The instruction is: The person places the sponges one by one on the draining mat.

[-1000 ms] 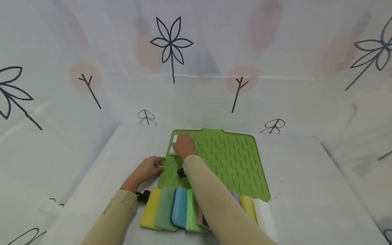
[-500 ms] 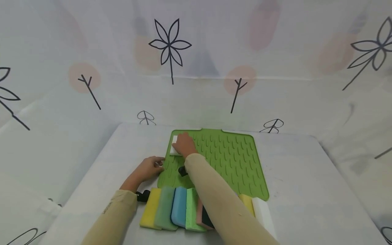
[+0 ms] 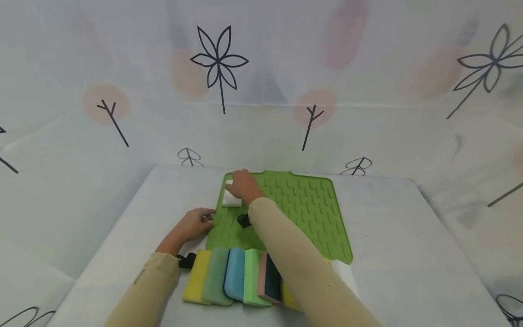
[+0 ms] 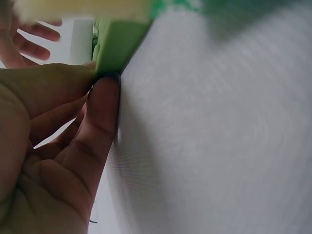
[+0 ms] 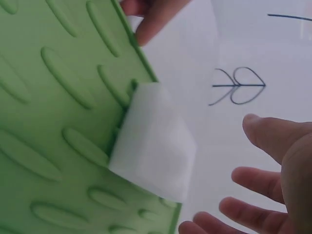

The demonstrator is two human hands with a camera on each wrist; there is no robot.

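A green ridged mat (image 3: pixel 302 209) lies on the white table. On its far left corner rests a white block (image 3: pixel 231 199), likely a sponge, standing in the right wrist view as a pale slab (image 5: pixel 153 141). My right hand (image 3: pixel 246 187) hovers just over this block; in the right wrist view its fingers (image 5: pixel 251 178) are spread and apart from it. At the mat's left edge my left hand (image 3: pixel 192 227) pinches the rim between thumb and finger, as the left wrist view shows close up (image 4: pixel 58 131).
A row of sponges lies at the mat's near edge: yellow (image 3: pixel 197 277), grey-green (image 3: pixel 218 278), blue (image 3: pixel 234 274), light green (image 3: pixel 251 277), pink and black (image 3: pixel 270 279), and white (image 3: pixel 344 274) farther right. My right sleeve (image 3: pixel 302 263) hides part of the row. A patterned cloth (image 3: pixel 261 136) stands behind.
My right hand has lifted slightly off the white block, uncovering more of it. The left hand stays at the mat's edge. The head view has shifted slightly right.
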